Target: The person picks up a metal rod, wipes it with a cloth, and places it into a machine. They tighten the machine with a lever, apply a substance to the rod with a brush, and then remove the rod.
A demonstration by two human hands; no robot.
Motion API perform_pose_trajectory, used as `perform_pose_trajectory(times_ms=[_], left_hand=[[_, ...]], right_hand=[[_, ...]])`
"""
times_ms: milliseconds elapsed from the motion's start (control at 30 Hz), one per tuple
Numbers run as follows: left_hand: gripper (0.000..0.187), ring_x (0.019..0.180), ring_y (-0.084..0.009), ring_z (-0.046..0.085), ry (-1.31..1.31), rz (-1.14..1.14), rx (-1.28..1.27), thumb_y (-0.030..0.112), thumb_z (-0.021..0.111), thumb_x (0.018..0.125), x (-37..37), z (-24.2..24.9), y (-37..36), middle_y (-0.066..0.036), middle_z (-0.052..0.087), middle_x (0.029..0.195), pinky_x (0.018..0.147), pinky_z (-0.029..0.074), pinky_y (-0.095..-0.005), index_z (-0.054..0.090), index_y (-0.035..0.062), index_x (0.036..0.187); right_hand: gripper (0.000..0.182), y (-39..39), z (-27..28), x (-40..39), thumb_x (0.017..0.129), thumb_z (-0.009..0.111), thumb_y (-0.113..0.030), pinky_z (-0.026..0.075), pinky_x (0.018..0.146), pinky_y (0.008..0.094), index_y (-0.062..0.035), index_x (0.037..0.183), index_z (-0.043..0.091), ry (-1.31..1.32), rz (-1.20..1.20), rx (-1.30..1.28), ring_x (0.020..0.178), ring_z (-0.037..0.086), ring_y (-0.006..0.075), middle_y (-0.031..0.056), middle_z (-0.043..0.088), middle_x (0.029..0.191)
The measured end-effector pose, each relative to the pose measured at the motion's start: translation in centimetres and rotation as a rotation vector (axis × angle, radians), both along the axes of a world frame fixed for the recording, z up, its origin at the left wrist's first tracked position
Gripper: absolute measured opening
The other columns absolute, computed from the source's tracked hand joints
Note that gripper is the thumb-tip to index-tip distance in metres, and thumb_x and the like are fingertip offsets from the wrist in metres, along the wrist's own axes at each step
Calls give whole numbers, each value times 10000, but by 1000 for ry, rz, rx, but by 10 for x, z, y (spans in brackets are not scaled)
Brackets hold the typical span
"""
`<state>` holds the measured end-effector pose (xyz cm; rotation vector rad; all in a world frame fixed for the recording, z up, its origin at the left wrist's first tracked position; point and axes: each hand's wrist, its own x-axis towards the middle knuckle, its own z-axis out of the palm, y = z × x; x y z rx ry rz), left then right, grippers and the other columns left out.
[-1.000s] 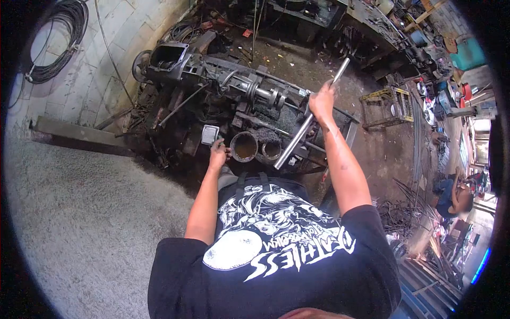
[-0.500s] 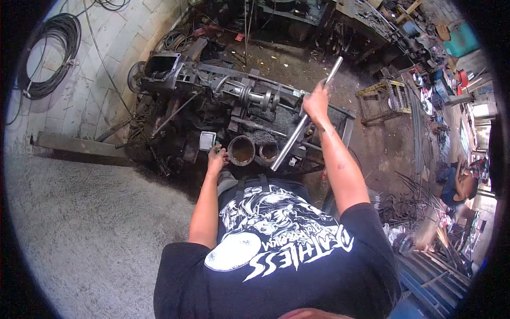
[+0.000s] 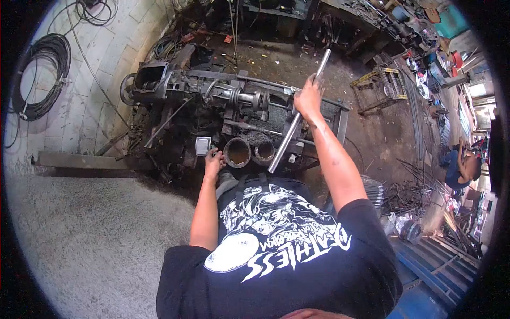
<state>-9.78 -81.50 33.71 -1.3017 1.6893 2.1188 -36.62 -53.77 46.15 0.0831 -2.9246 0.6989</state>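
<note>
Right hand (image 3: pixel 308 100): fingers wrapped round a metal rod (image 3: pixel 285 144); short end beyond them, longer end slanting back toward the body. Left hand (image 3: pixel 214 165): fingers half curled, cannot tell if grasping anything. Box (image 3: pixel 203 145) just beyond and left of these; pot (image 3: pixel 227 152) of brownish liquid just right. Machine (image 3: pixel 247 98) beyond left fingers.

Black cable coil (image 3: pixel 61 66) on pale wall (image 3: pixel 102 45)
</note>
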Motion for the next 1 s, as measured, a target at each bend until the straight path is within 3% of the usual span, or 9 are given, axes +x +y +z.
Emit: perform_pose_trajectory(times_ms=[467, 667, 767, 967, 1000], left_hand=[[433, 671, -188, 624, -3, 45, 37, 158, 523, 940, 1, 6, 0, -100, 612, 858, 547, 488, -280, 367, 70, 1334], [419, 631, -147, 601, -8, 59, 28, 157, 558, 916, 3, 1, 1, -71, 606, 833, 530, 474, -260, 402, 74, 1297], [441, 644, -146, 604, -3, 70, 10, 151, 570, 904, 3, 5, 3, -71, 607, 856, 540, 472, -256, 396, 75, 1303], [465, 697, -177, 631, -25, 64, -10, 158, 584, 906, 4, -2, 3, -74, 578, 898, 552, 495, -272, 381, 97, 1320], [468, 702, -183, 634, -15, 62, 11, 162, 590, 903, 4, -3, 2, -75, 578, 913, 553, 495, -274, 383, 101, 1319]], right_hand=[[783, 1, -3, -2, 749, 598, -162, 204, 1127, 493, 119, 1390, 246, 35, 9, 67, 1378, 193, 452, 328, 162, 1475], [795, 1, -2, 1, 747, 647, -189, 226, 1122, 481, 112, 1384, 277, 34, 5, 2, 1358, 232, 462, 325, 181, 1469], [781, 2, 0, 0, 752, 640, -184, 229, 1121, 485, 94, 1389, 285, 30, 17, 88, 1354, 239, 464, 323, 176, 1470], [525, 7, -6, -3, 767, 628, -182, 239, 1118, 488, 60, 1219, 516, -87, 41, 16, 1344, 257, 471, 325, 170, 1473], [411, 7, -1, -2, 743, 592, -150, 305, 1061, 504, 60, 1096, 572, 8, 47, 80, 1228, 369, 494, 347, 315, 1350]])
